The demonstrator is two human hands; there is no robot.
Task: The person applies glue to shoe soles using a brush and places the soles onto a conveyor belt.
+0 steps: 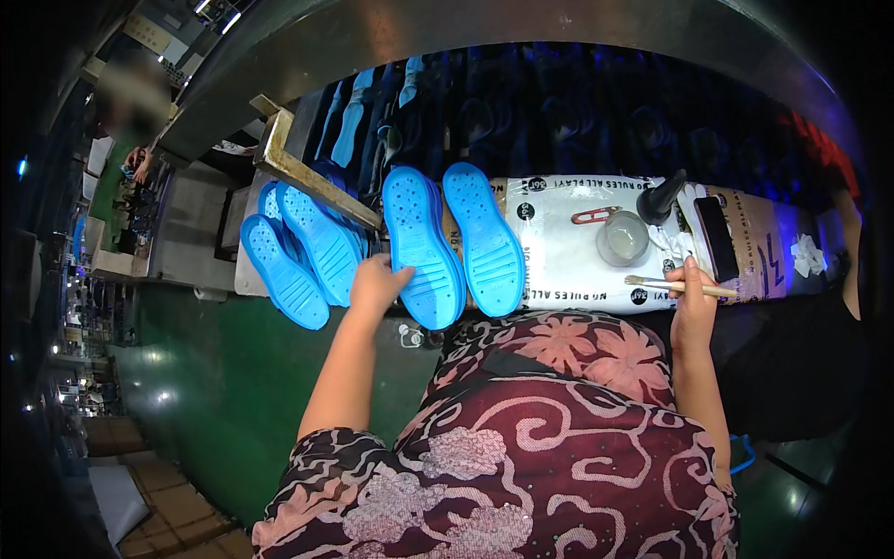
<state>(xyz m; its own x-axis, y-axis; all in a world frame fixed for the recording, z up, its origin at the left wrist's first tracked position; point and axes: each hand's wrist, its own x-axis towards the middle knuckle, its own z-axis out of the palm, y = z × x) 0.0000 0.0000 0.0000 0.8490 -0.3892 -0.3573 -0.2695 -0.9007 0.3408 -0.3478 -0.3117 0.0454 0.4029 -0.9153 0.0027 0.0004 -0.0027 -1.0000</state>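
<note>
Several blue soles, brush, black-lettered white sheet

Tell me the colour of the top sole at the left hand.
The top sole is bright blue; it shows in the head view.

Ridged, rubbery soles; wooden brush handle

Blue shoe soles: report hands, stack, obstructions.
Left hand touching stacked blue perforated soles. Right hand gripping slim wooden-handled brush. Round translucent cup near brush tip, apart from soles.
</note>
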